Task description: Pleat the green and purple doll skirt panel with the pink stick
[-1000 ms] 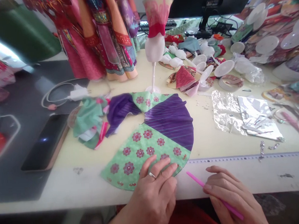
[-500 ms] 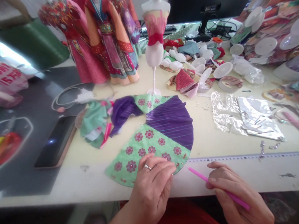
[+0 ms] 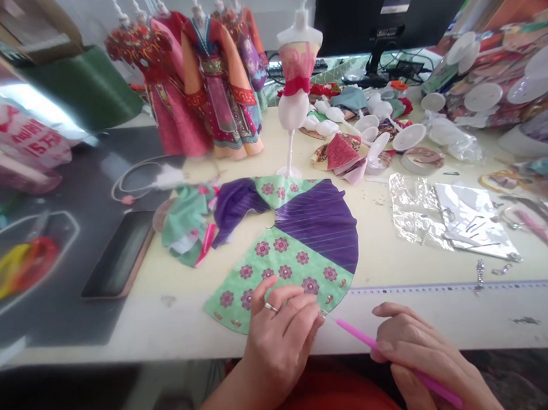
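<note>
A fan-shaped patchwork cloth [image 3: 283,270] of green flowered and striped purple panels lies spread on the table. My left hand [image 3: 284,325], with a ring on one finger, covers its near edge. Its fingers are closed on that edge, with the thumb mostly hidden. Held like a pen in my right hand [image 3: 422,350] is a slim pink pen-like tool [image 3: 356,334]. Its thin pale tip points at my left fingertips, very near them; whether it touches the cloth I cannot tell. A crumpled green and pink cloth [image 3: 186,223] adjoins the purple panel at the left.
A small dress form [image 3: 294,92] stands behind the cloth, beside dressed doll figures [image 3: 220,91]. At left lie a phone [image 3: 118,255] and scissors [image 3: 22,267]. On the right are clear plastic packets [image 3: 476,217], small chains [image 3: 479,274] and a ruler strip [image 3: 423,289]. White stands and scraps fill the back.
The pink tool has moved left, bringing its tip close to my left fingertips. My left hand stays on the cloth. The whole view has shifted slightly.
</note>
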Demonstrator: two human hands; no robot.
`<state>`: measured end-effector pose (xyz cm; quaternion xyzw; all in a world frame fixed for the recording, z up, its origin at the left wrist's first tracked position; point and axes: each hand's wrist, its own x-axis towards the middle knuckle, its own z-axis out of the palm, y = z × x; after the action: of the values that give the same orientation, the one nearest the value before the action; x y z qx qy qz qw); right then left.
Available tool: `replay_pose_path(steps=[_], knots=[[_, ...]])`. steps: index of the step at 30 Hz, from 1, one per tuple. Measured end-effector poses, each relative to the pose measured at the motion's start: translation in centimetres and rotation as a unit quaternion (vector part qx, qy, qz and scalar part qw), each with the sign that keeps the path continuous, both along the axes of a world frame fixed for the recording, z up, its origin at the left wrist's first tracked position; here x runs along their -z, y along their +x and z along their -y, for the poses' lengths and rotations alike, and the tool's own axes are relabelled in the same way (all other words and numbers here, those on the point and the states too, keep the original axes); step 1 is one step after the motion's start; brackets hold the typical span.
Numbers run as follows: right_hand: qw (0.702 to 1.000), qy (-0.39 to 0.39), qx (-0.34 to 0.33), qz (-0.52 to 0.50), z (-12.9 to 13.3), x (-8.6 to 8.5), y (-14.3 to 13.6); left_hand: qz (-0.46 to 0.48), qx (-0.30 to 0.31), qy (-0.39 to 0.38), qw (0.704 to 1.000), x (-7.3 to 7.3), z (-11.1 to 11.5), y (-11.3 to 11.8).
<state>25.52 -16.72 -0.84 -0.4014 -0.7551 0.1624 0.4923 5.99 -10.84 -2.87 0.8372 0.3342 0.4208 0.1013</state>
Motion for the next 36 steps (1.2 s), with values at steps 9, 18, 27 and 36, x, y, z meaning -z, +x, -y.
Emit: replay_pose_path(steps=[9,18,27,36], knots=[[0.999,-0.032,0.011,-0.037,0.5,0.12,0.34,-0.011,-0.017,0.046,0.999,-0.36,-0.04,-0.47],[0.999,-0.036,0.006,-0.03,0.64,-0.24,-0.01,-0.011,-0.013,0.045,0.999,-0.29,-0.09,-0.39],[0.999,-0.034,-0.012,-0.021,0.63,-0.29,0.44,-0.01,-0.008,0.045,0.999,-0.09,-0.12,-0.27],[0.999,-0.041,0.006,-0.03,0.45,-0.33,0.08,-0.013,-0.007,0.04,0.999,-0.09,-0.13,-0.25]])
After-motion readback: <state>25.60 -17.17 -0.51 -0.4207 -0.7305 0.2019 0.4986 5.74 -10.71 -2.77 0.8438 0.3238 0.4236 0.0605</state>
